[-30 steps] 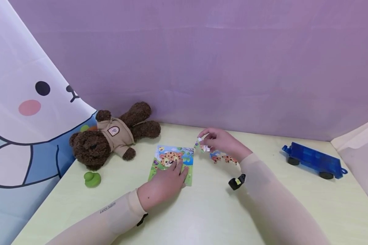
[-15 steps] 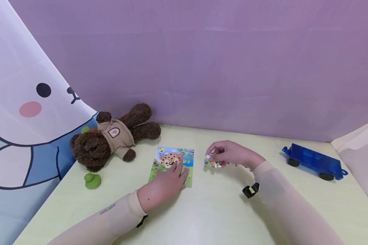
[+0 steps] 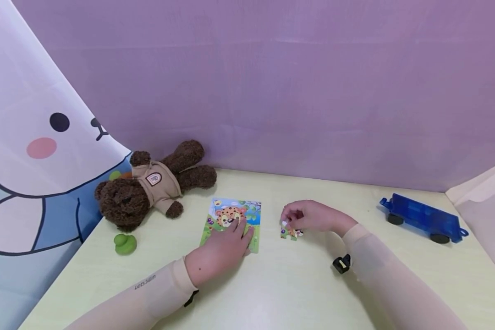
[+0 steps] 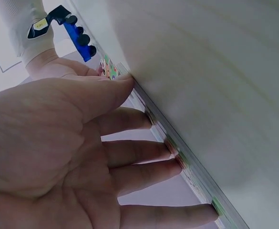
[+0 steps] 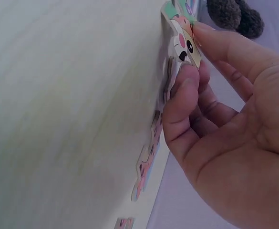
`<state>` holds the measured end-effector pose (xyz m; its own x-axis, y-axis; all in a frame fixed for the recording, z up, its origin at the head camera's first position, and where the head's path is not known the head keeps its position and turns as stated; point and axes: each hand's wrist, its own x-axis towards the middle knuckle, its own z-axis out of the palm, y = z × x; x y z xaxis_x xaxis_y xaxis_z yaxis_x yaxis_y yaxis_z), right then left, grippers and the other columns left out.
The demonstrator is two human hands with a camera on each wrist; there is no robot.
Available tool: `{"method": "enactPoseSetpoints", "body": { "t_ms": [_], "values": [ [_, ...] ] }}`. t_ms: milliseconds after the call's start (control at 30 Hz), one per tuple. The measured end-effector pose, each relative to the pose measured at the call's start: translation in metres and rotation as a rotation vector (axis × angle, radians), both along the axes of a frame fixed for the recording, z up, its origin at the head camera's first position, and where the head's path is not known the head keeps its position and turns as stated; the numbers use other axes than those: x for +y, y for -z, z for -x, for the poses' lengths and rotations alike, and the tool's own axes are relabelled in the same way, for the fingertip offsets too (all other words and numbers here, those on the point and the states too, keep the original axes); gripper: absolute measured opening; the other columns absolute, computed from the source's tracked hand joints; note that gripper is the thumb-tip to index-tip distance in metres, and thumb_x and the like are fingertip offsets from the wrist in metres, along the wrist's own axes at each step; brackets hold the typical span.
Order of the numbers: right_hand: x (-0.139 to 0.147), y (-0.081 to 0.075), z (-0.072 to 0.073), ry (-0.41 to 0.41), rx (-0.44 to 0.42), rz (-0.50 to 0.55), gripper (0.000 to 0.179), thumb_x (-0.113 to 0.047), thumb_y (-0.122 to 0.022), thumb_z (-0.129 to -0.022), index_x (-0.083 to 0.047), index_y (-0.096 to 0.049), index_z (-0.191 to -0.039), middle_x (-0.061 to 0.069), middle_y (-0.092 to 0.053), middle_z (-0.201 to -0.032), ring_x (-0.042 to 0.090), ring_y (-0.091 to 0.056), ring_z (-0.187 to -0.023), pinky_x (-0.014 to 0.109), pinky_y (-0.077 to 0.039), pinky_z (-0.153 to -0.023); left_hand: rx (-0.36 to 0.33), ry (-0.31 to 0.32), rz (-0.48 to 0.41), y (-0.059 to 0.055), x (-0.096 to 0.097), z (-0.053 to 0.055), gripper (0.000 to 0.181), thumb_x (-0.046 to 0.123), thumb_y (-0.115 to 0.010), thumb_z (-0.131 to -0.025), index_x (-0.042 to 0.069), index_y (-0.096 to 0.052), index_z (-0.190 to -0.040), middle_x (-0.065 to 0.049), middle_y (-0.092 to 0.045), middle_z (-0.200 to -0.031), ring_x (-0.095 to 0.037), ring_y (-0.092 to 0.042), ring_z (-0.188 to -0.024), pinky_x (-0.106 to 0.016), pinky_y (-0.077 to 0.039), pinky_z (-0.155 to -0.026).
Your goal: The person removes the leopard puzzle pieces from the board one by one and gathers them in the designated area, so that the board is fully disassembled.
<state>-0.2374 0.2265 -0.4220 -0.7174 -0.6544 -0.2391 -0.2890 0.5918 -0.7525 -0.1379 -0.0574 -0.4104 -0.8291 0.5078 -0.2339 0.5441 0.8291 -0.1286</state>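
My left hand (image 3: pixel 220 252) rests with its fingers spread on a picture card (image 3: pixel 252 211) showing a cartoon leopard. In the left wrist view the fingertips (image 4: pixel 163 150) touch the card's face, which is seen nearly edge-on. To the right of the card, my right hand (image 3: pixel 313 216) pinches a jigsaw piece (image 3: pixel 288 233) printed with part of a leopard's face. The right wrist view shows this piece (image 5: pixel 186 40) tilted between thumb and fingers. More jigsaw pieces (image 5: pixel 148 155) lie on the table beside that hand; in the head view the hand and arm hide them.
A brown teddy bear (image 3: pixel 158 178) in a beige shirt lies at the back left. Before it sits a green rubber duck (image 3: pixel 125 244). A blue toy wagon (image 3: pixel 425 217) stands at the far right. Behind the table hangs a purple cloth (image 3: pixel 272 91).
My right hand has moved right and toward me with the jigsaw piece, turning it and lowering it near the table. The left hand has stayed on the card.
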Motion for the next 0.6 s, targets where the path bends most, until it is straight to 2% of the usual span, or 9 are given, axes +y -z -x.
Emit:
{"method": "enactPoseSetpoints", "body": {
  "t_ms": [267,367,433,500,600],
  "values": [
    [0.0012,0.0007,0.0004,-0.015,0.063,-0.022,0.008,-0.019,-0.075,-0.101,-0.018,-0.075,-0.109,0.002,-0.057,-0.084,0.016,-0.052,-0.08,0.025,-0.046,-0.07,0.013,0.008,-0.008,0.0003,-0.0002,-0.0008,0.058,0.042,-0.052,-0.112,0.013,-0.046,-0.163,-0.015,-0.043,-0.17,-0.033,-0.047,-0.156,-0.065,-0.061,-0.098],
    [0.0018,0.0009,0.0002,-0.016,0.065,-0.024,0.009,-0.019,-0.075,-0.101,-0.018,-0.076,-0.109,0.003,-0.058,-0.084,0.018,-0.062,-0.095,0.026,-0.048,-0.074,0.01,0.007,-0.015,0.0005,-0.0002,-0.0005,0.059,0.042,-0.052,-0.112,0.013,-0.046,-0.163,-0.015,-0.043,-0.17,-0.033,-0.047,-0.156,-0.066,-0.061,-0.099],
    [0.0017,0.0011,0.0,-0.014,0.064,-0.031,0.01,-0.02,-0.075,-0.1,-0.019,-0.077,-0.11,0.003,-0.059,-0.084,0.019,-0.063,-0.096,0.027,-0.048,-0.076,0.005,0.007,-0.022,0.0013,-0.0007,-0.0002,0.059,0.042,-0.052,-0.112,0.013,-0.046,-0.163,-0.016,-0.043,-0.171,-0.034,-0.046,-0.156,-0.066,-0.06,-0.1],
    [0.0013,0.0018,-0.0003,-0.012,0.064,-0.035,0.01,-0.02,-0.076,-0.1,-0.019,-0.077,-0.111,0.004,-0.06,-0.083,0.019,-0.065,-0.095,0.027,-0.048,-0.076,0.0,0.005,-0.023,0.002,-0.0008,0.0003,0.059,0.043,-0.052,-0.112,0.013,-0.046,-0.163,-0.016,-0.042,-0.171,-0.034,-0.046,-0.156,-0.066,-0.06,-0.1],
    [0.0,0.0028,-0.0007,-0.009,0.063,-0.04,0.011,-0.021,-0.076,-0.1,-0.018,-0.077,-0.111,0.005,-0.063,-0.084,0.017,-0.057,-0.079,0.026,-0.048,-0.074,-0.003,0.001,-0.02,0.0033,-0.0009,0.0008,0.059,0.043,-0.051,-0.112,0.013,-0.045,-0.163,-0.016,-0.042,-0.171,-0.034,-0.045,-0.157,-0.066,-0.061,-0.099]
  ]
}}
